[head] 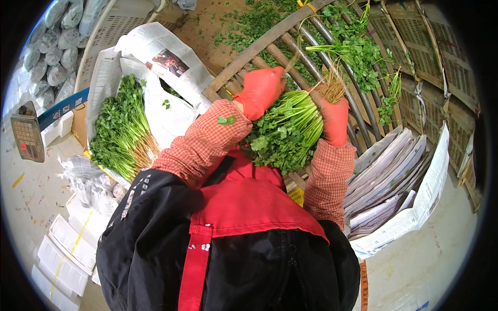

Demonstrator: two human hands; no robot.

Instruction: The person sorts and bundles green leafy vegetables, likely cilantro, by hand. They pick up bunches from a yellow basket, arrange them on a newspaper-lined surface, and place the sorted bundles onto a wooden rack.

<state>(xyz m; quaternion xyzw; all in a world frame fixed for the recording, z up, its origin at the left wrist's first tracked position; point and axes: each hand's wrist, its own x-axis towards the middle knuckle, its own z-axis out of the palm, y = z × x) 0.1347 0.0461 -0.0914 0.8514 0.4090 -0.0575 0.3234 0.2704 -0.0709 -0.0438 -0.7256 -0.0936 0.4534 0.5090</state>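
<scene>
My right hand (334,116), in an orange-red rubber glove, grips a bunch of leafy coriander (290,128) near its roots. The tan roots (332,83) stick up above the fingers, and the leaves point down toward my apron. My left hand (262,91), gloved alike, is closed in a fist beside the bunch. A thin yellowish stem (298,48) runs up from its fingers. Under both hands lies a slatted rack of metal bars (307,72). Loose coriander sprigs (360,58) rest on its far right part.
Another coriander pile (118,128) lies on newspaper (171,50) at left. A folded newspaper stack (385,182) stands at right. Plastic crates (439,46) line the right side. Wrapped bundles (62,46), a keypad device (27,132) and white foam boxes (64,252) are at left. Leaf scraps (249,25) litter the floor.
</scene>
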